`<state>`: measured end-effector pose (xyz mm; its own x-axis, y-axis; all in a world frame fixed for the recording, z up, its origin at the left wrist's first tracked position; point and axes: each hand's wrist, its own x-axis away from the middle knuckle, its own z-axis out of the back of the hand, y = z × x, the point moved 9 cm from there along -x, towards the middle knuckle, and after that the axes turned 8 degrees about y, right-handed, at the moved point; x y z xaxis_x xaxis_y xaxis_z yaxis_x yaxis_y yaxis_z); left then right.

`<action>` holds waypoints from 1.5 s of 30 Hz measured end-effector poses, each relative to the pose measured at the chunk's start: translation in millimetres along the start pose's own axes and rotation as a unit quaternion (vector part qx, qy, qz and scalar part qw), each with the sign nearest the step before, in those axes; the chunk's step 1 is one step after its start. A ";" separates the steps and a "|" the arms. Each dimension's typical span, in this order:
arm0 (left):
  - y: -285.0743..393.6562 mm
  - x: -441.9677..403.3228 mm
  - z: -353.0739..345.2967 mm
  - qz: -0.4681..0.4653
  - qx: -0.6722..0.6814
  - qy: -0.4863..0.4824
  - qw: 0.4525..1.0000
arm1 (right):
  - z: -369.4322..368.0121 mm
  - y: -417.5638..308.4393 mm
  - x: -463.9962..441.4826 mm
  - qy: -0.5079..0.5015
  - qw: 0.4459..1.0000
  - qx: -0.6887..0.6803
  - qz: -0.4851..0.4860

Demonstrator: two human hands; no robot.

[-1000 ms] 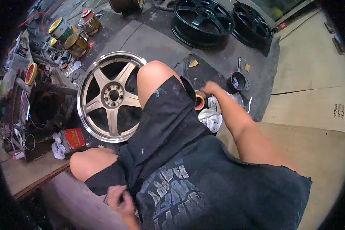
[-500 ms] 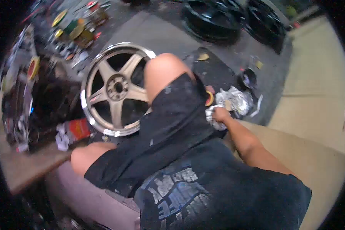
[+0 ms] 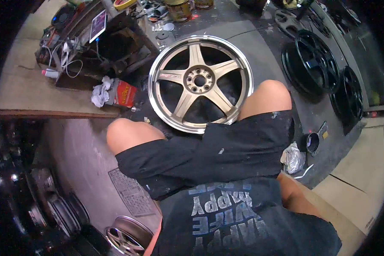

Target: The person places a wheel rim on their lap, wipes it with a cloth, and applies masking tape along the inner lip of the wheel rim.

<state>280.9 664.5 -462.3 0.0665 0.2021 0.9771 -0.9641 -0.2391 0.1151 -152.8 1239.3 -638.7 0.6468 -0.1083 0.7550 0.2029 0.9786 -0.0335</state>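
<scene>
A gold five-spoke wheel rim (image 3: 184,104) with a polished lip lies face up in front of my knees. Neither hand shows. My right forearm (image 3: 301,198) runs down beside my thigh, and the hand is hidden behind the black shorts (image 3: 243,141). Close to that side lies crumpled foil (image 3: 294,158), partly covered by the shorts. Of my left arm only a thin strip (image 3: 155,237) shows at the shirt's edge, so that hand is out of sight.
At left, a wooden board (image 3: 38,91) carries a red box (image 3: 124,94) with crumpled paper. A tablet (image 3: 98,26) leans on a cluttered stand. Black rims (image 3: 305,74) stand at right beside a dark cup (image 3: 310,143). Another rim (image 3: 130,230) lies behind at lower left.
My view has swung left, bringing the gold rim to the centre. My right hand, earlier shut around something whitish near the foil, has gone out of sight behind my leg.
</scene>
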 end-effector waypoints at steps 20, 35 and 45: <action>473.0 229.0 139.9 -0.670 -0.002 0.346 0.656 | 73.6 -3.8 -23.0 0.034 0.997 -0.061 -0.030; 637.0 260.9 -75.5 -0.835 -0.158 0.036 0.526 | 476.1 -167.3 149.9 0.176 0.599 -0.711 0.323; 640.0 234.6 -91.4 -0.869 -0.142 0.164 0.445 | 418.0 -482.4 199.7 -0.056 0.618 -0.567 0.541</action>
<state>-344.1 645.7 -175.7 0.7789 -0.0134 -0.6270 0.4726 0.6697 0.5729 -428.9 818.7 -198.0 0.8130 0.5776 -0.0740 0.1211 -0.2919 -0.9487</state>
